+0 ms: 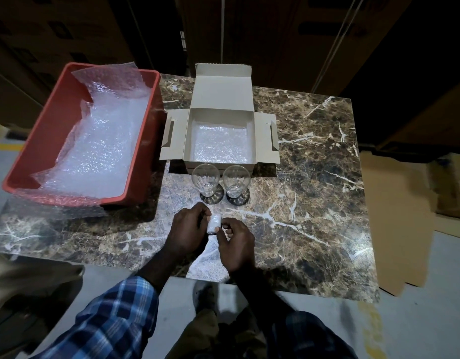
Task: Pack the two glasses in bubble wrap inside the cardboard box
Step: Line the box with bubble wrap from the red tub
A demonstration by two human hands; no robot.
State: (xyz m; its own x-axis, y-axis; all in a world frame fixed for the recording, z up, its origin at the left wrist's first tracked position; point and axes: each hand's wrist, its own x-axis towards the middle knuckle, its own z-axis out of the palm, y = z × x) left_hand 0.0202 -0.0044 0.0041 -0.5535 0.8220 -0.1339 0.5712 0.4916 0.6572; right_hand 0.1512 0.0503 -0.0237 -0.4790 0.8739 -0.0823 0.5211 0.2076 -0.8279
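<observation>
— How far along is the packing?

— Early. The cardboard box (222, 130) stands open on the marble table (314, 177) with a sheet of bubble wrap (220, 143) lining its floor — that much is done. Both glasses (205, 181) stand bare and upright just in front of the box, side by side, neither one wrapped.

— And the hands?

— Close together near the table's front edge. The left hand (188, 230) and the right hand (235, 240) both pinch a small whitish roll (214, 222) between them — possibly tape, though it is too small to be sure. A flat piece of bubble wrap seems to lie under the hands.

— What is left?

— By my reading, nearly everything: wrap each glass, set both in the box, close the flaps. More wrap waits in the red bin (42, 141) at left.
</observation>
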